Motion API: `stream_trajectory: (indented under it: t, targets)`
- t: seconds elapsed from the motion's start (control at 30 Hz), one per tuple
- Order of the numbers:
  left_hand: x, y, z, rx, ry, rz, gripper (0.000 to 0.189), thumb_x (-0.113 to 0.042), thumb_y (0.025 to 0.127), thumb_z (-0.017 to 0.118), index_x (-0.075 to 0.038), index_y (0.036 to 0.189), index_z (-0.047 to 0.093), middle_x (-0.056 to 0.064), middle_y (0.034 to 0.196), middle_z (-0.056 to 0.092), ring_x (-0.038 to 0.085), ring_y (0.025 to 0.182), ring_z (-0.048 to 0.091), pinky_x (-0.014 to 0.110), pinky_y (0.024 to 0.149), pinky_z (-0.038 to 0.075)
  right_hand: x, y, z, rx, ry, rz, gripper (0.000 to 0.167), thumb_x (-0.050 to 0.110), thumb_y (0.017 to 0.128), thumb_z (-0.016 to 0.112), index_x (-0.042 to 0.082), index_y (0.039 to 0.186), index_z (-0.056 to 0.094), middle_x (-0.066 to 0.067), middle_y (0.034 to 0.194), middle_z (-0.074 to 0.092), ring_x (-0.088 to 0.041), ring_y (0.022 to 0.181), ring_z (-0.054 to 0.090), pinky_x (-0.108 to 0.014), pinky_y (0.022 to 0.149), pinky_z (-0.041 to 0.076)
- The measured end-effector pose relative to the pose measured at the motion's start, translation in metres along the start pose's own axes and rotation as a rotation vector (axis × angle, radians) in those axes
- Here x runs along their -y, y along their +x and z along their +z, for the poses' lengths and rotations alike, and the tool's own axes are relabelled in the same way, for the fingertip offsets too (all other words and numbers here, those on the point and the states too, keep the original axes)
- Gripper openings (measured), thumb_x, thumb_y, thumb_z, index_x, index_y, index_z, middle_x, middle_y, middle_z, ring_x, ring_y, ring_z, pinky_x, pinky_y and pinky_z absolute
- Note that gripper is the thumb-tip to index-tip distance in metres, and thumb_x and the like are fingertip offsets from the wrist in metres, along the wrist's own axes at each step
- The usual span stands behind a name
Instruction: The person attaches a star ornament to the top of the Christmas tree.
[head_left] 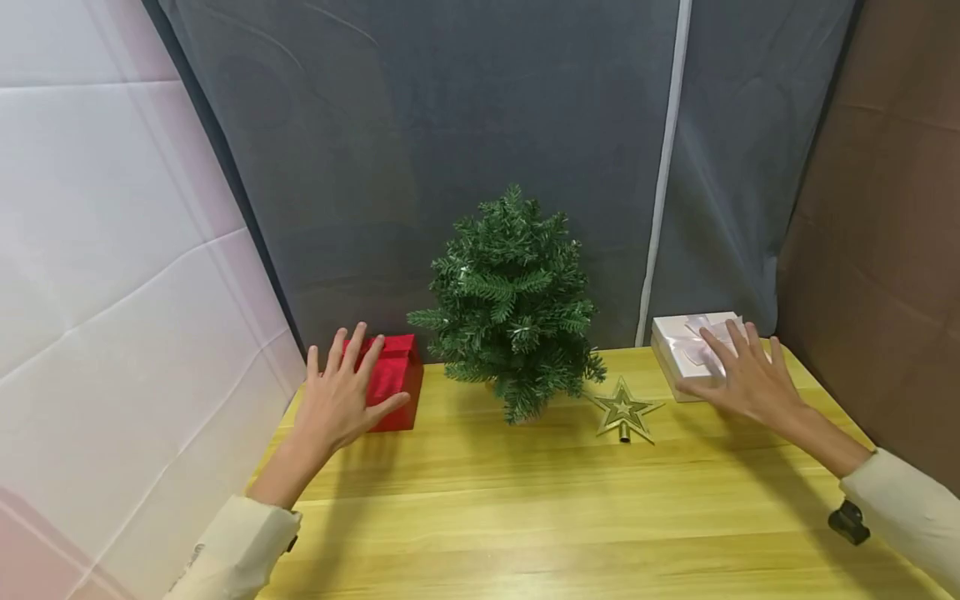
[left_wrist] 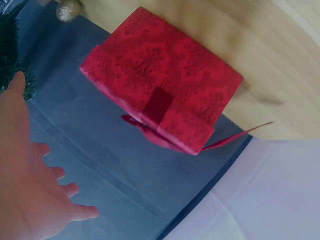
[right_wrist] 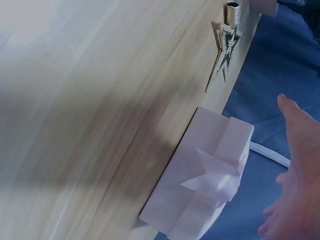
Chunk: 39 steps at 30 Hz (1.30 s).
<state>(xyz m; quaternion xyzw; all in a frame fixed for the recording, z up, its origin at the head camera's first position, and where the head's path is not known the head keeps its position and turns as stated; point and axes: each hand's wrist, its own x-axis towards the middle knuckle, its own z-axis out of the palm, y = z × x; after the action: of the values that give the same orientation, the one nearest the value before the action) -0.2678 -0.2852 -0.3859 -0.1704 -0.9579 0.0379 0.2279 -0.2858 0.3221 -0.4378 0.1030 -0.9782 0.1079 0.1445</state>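
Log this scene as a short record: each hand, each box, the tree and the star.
Left hand: fingers spread, holding nothing, nearest the red box
Right hand: fingers spread, holding nothing, nearest the white box
Red box: patterned, with ribbon
White box: tied with pale ribbon
Tree: green, upright, between the boxes
Star: gold, on the table, between tree and white box

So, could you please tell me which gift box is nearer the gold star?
The white box: it and the gold star are right of the tree; the red box is left of it.
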Motion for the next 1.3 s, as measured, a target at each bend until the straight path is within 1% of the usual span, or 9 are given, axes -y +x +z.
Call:
stream_trajectory:
  t: [0.1, 0.27, 0.4, 0.57, 0.73, 0.93, 1.03, 1.13, 1.3]
  targets:
    - [0.000, 0.006, -0.006, -0.019, 0.013, 0.019, 0.099, -0.067, 0.088, 0.068, -0.010, 0.162, 0.036, 0.021, 0.169, 0.023, 0.046, 0.153, 0.022, 0.076, 0.117, 0.014, 0.001, -0.001, 0.003, 0.004, 0.013, -0.015, 0.103, 0.070, 0.087, 0.067, 0.008, 0.162, 0.034, -0.037, 0.164, 0.019, -0.059, 0.151, 0.009, -0.081, 0.113, 0.007]
    - [0.000, 0.015, -0.019, -0.027, 0.034, 0.048, 0.097, -0.067, 0.089, 0.065, -0.009, 0.162, 0.036, 0.021, 0.169, 0.024, 0.045, 0.152, 0.023, 0.075, 0.118, 0.015, 0.005, -0.005, 0.009, -0.008, 0.032, -0.044, 0.104, 0.070, 0.084, 0.072, 0.009, 0.160, 0.037, -0.036, 0.162, 0.025, -0.060, 0.149, 0.016, -0.079, 0.114, 0.010]
    - [0.001, 0.023, -0.028, -0.036, 0.048, 0.064, 0.098, -0.068, 0.090, 0.063, -0.011, 0.163, 0.033, 0.020, 0.169, 0.023, 0.045, 0.153, 0.023, 0.074, 0.118, 0.015, 0.012, -0.008, 0.011, 0.006, 0.061, -0.054, 0.103, 0.069, 0.083, 0.073, 0.009, 0.160, 0.039, -0.035, 0.163, 0.023, -0.060, 0.149, 0.017, -0.078, 0.116, 0.007]
    - [0.002, 0.031, -0.039, -0.060, 0.031, 0.086, 0.096, -0.067, 0.091, 0.062, -0.012, 0.164, 0.032, 0.019, 0.170, 0.023, 0.044, 0.153, 0.023, 0.073, 0.119, 0.017, 0.023, -0.008, 0.014, 0.017, 0.049, -0.083, 0.102, 0.070, 0.084, 0.072, 0.009, 0.159, 0.040, -0.033, 0.164, 0.024, -0.058, 0.150, 0.019, -0.076, 0.117, 0.011]
    - [0.000, 0.036, -0.049, -0.043, -0.002, 0.084, 0.095, -0.066, 0.094, 0.061, -0.014, 0.166, 0.029, 0.016, 0.171, 0.019, 0.043, 0.153, 0.023, 0.071, 0.120, 0.017, 0.033, -0.005, 0.019, 0.021, 0.050, -0.115, 0.103, 0.070, 0.085, 0.072, 0.007, 0.159, 0.040, -0.033, 0.164, 0.025, -0.057, 0.151, 0.017, -0.073, 0.118, 0.015]
    - [-0.001, 0.041, -0.064, -0.053, 0.008, 0.096, 0.093, -0.061, 0.095, 0.064, -0.014, 0.166, 0.027, 0.016, 0.171, 0.019, 0.042, 0.154, 0.022, 0.071, 0.120, 0.018, 0.043, -0.003, 0.024, 0.032, 0.059, -0.147, 0.104, 0.068, 0.086, 0.072, 0.011, 0.164, 0.032, -0.035, 0.163, 0.025, -0.057, 0.151, 0.018, -0.072, 0.119, 0.017]
    - [-0.003, 0.045, -0.071, -0.066, 0.017, 0.107, 0.093, -0.060, 0.095, 0.065, -0.014, 0.166, 0.027, 0.016, 0.171, 0.020, 0.042, 0.154, 0.023, 0.070, 0.120, 0.019, 0.046, -0.002, 0.025, 0.035, 0.066, -0.164, 0.106, 0.068, 0.087, 0.071, 0.009, 0.165, 0.030, -0.036, 0.162, 0.027, -0.057, 0.149, 0.021, -0.071, 0.119, 0.020]
    - [-0.007, 0.048, -0.078, -0.080, -0.009, 0.109, 0.091, -0.058, 0.096, 0.066, -0.015, 0.166, 0.027, 0.016, 0.171, 0.020, 0.042, 0.154, 0.023, 0.069, 0.120, 0.019, 0.048, -0.003, 0.028, 0.039, 0.084, -0.180, 0.106, 0.066, 0.088, 0.073, 0.006, 0.164, 0.030, -0.036, 0.161, 0.028, -0.057, 0.149, 0.023, -0.070, 0.118, 0.023]
    - [-0.013, 0.051, -0.086, -0.100, -0.077, 0.122, 0.089, -0.056, 0.098, 0.065, -0.017, 0.167, 0.026, 0.014, 0.171, 0.021, 0.042, 0.153, 0.025, 0.068, 0.121, 0.020, 0.054, -0.005, 0.032, 0.056, 0.118, -0.184, 0.103, 0.060, 0.088, 0.076, 0.003, 0.162, 0.033, -0.029, 0.165, 0.026, -0.056, 0.150, 0.022, -0.070, 0.116, 0.028]
